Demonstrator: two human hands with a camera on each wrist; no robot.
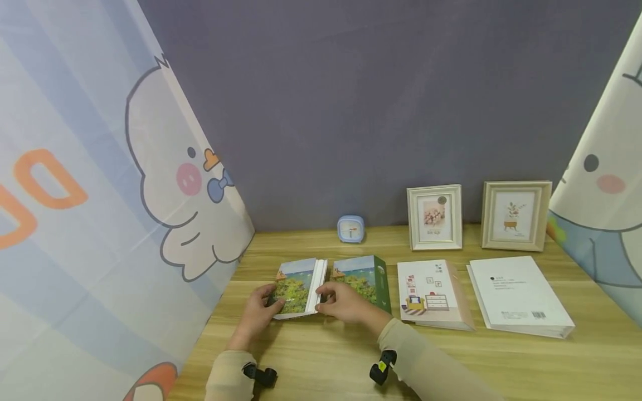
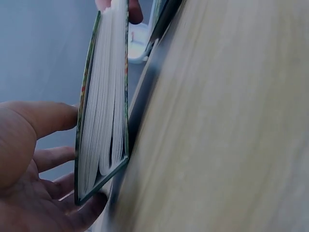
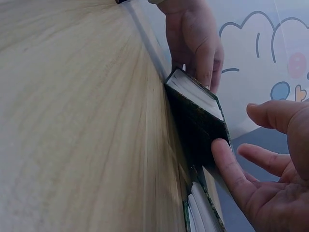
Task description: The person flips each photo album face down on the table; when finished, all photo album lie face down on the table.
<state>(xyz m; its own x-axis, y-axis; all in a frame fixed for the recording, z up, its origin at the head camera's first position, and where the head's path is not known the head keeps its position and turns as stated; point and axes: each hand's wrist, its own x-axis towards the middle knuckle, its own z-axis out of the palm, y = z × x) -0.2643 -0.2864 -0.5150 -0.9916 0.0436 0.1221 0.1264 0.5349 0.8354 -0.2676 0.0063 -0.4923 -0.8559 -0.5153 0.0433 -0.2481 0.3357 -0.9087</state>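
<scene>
A hardcover book (image 1: 295, 285) with a landscape cover and white page edges is held near the tabletop. My left hand (image 1: 258, 309) grips its left side, thumb over the cover and fingers beneath, as the left wrist view also shows. At its right edge is my right hand (image 1: 343, 301). In the right wrist view, a fingertip (image 3: 221, 147) of the right hand touches the book (image 3: 195, 94), while the thumb stands apart from it. The book is tilted there, showing its dark underside. A matching green-edged book (image 1: 358, 275) lies to the right, partly hidden by the right hand.
Two more books lie further right, one with a room drawing (image 1: 428, 295) and one white (image 1: 521, 295). Behind them stand a white picture frame (image 1: 435, 245) and a beige frame (image 1: 541, 223). A small blue clock (image 1: 350, 229) stands near the back curtain (image 1: 326, 111).
</scene>
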